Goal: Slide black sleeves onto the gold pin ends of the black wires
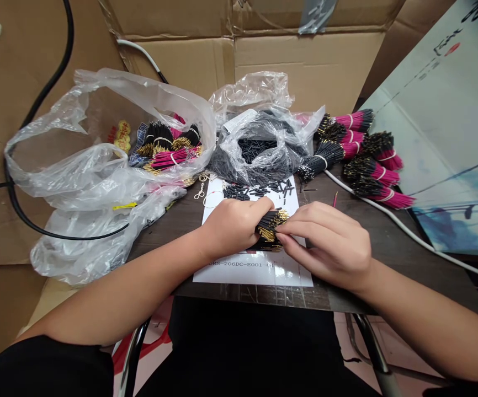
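Note:
My left hand [233,226] is wrapped around a bundle of black wires [269,220], whose gold metal tips point to the right. My right hand [330,242] has its thumb and forefinger pinched together at those tips. What sits between these fingertips is too small to make out. Under the hands lies a white printed sheet [218,274]. Short black sleeves [259,191] are scattered on its far part. Behind them, an open clear plastic bag [226,151] is full of the same small black pieces.
A larger clear bag [57,182] at left holds tied pink and black wire bundles [175,158]. More tied bundles [383,171] lie at right, beside a white cable [404,223]. Cardboard walls [305,66] enclose the dark table [322,193]. A painted panel [450,121] leans at right.

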Tool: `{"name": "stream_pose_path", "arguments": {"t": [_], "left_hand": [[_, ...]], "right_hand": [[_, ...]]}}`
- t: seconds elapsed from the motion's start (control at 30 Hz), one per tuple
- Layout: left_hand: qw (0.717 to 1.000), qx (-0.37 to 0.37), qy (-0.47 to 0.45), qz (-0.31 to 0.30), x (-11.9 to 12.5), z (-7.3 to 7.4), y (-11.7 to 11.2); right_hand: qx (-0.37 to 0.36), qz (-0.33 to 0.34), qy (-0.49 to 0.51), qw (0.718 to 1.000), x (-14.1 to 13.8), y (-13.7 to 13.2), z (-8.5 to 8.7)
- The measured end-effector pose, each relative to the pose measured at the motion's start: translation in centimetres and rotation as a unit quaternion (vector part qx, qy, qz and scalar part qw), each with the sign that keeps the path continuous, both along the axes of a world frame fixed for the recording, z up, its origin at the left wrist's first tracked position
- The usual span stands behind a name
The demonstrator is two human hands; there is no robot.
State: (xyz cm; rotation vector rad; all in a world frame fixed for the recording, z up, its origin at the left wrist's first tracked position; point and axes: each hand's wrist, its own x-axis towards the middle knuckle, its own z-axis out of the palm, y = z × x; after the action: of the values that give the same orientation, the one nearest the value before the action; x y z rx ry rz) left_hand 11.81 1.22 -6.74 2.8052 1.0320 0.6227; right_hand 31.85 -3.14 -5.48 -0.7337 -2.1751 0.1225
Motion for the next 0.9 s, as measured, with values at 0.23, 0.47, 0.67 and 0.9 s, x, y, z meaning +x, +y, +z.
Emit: {"name": "stream_pose_path", "arguments": {"t": [0.23,0.47,0.67,0.9], "left_hand": [[0.998,-0.061,-0.017,0.001,0.1,0.1,-0.4],[0.988,-0.121,-0.093,-0.023,0.1,0.7,-0.7],[0.98,-0.112,-0.156,-0.051,-0.2,1.1,-0.8],[0.98,-0.11,-0.16,-0.044,-0.3,1.2,-0.9]], "right_hand": [[0.125,-0.055,-0.038,0.99,0.0,-0.3,0.3],[0.132,-0.032,-0.045,0.99,0.0,-0.3,0.4],[0.003,-0.093,0.031,0.995,0.1,0.8,-0.3],[-0.077,-0.077,0.089,0.99,-0.2,1.0,-0.4]]}}
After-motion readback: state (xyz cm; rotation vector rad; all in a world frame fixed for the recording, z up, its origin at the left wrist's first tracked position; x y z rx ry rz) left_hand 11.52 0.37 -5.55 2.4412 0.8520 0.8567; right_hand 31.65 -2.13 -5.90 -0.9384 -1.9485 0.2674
